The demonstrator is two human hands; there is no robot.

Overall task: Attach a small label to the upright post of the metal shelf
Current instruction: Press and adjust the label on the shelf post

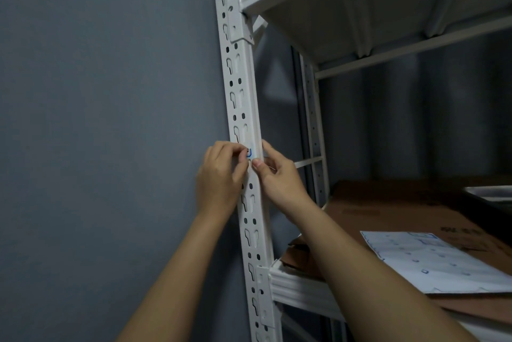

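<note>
A white perforated upright post [243, 98] of the metal shelf runs from top to bottom at the centre. A small white label with a blue border [250, 154] lies against the post at mid height. My left hand [219, 178] pinches the label's left edge with curled fingers. My right hand [277, 175] is on the post's right side, thumb tip just below the label and forefinger along the post's corner. Most of the label is hidden by my fingertips.
A grey wall [105, 120] lies left of the post. An upper shelf [360, 3] hangs above. The lower shelf [299, 286] carries flat brown cardboard [374, 211] and a white sheet of labels [432, 261]. A rear post [313, 125] stands behind.
</note>
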